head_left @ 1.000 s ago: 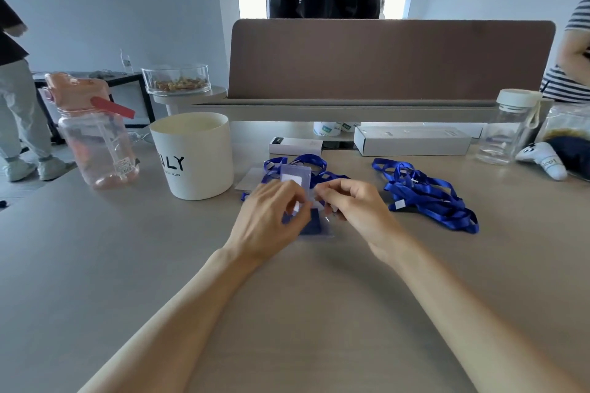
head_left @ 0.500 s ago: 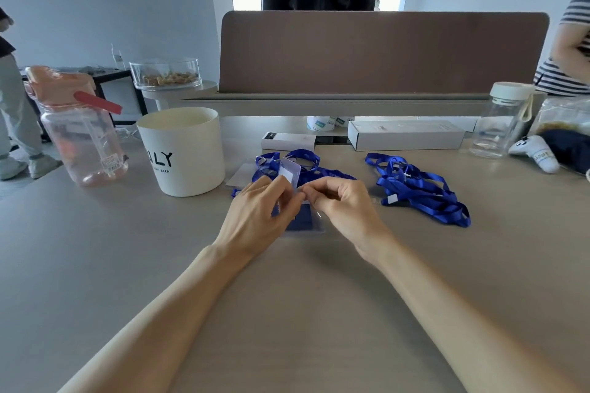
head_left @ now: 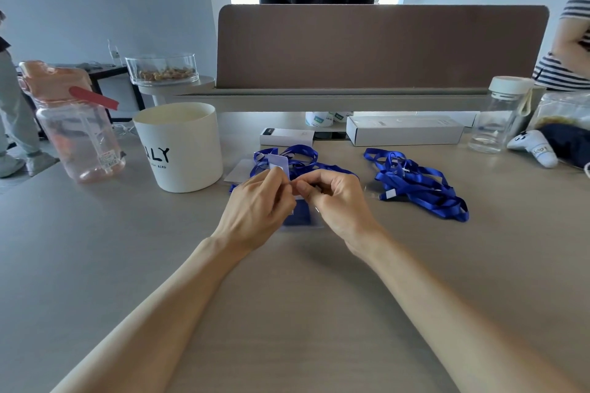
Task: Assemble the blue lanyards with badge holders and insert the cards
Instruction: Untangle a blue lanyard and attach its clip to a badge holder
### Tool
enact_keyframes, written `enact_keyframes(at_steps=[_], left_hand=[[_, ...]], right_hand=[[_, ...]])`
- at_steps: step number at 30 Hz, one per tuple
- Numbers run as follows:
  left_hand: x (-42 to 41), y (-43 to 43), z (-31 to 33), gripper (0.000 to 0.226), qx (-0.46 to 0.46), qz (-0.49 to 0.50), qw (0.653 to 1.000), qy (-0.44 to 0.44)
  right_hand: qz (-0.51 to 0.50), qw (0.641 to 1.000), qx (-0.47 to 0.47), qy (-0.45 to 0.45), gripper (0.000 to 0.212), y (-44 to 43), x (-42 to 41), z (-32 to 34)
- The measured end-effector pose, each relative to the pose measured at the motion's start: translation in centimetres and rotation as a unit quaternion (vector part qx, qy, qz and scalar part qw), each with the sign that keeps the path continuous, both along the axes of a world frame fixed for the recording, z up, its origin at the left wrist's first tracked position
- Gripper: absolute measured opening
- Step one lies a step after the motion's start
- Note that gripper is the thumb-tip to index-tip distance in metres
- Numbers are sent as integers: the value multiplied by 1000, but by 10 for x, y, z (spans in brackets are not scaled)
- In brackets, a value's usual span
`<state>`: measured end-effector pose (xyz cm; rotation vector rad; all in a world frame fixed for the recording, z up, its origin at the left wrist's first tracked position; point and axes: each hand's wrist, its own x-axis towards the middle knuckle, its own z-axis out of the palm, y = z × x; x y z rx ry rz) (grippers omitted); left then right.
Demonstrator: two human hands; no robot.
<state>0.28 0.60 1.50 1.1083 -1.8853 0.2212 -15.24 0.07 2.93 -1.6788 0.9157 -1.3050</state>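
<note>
My left hand [head_left: 258, 204] and my right hand [head_left: 335, 201] meet at the table's middle, fingertips pinched together on a clear badge holder [head_left: 279, 164] whose top flap sticks up above my left fingers. A blue card [head_left: 298, 217] shows below, between my hands. Behind them lies a blue lanyard [head_left: 298, 158] in loops; what part of it my fingers touch is hidden. A second tangle of blue lanyards [head_left: 418, 185] lies to the right, apart from my hands.
A white cup [head_left: 180, 147] and a pink water bottle [head_left: 73, 124] stand at the left. Two white boxes [head_left: 404, 129] and a glass bottle [head_left: 506, 115] sit at the back right, below a brown divider [head_left: 380, 45]. People stand beyond it.
My hands stay pinched together on the badge holder, with only small finger shifts. The camera has tilted slightly, so everything sits a little lower in view.
</note>
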Motion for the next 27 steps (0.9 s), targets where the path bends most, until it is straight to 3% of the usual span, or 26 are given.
enact_keyframes(at_steps=[9, 18, 27], left_hand=[[1, -4, 0, 14, -26, 40, 997, -66], [2, -5, -1, 15, -91, 86, 983, -131], [1, -6, 1, 20, -112, 83, 981, -137]], right_hand=[[19, 1000, -2, 13, 10, -3, -3, 1], [24, 999, -5, 43, 17, -2, -4, -1], [19, 999, -9, 30, 18, -3, -5, -1]])
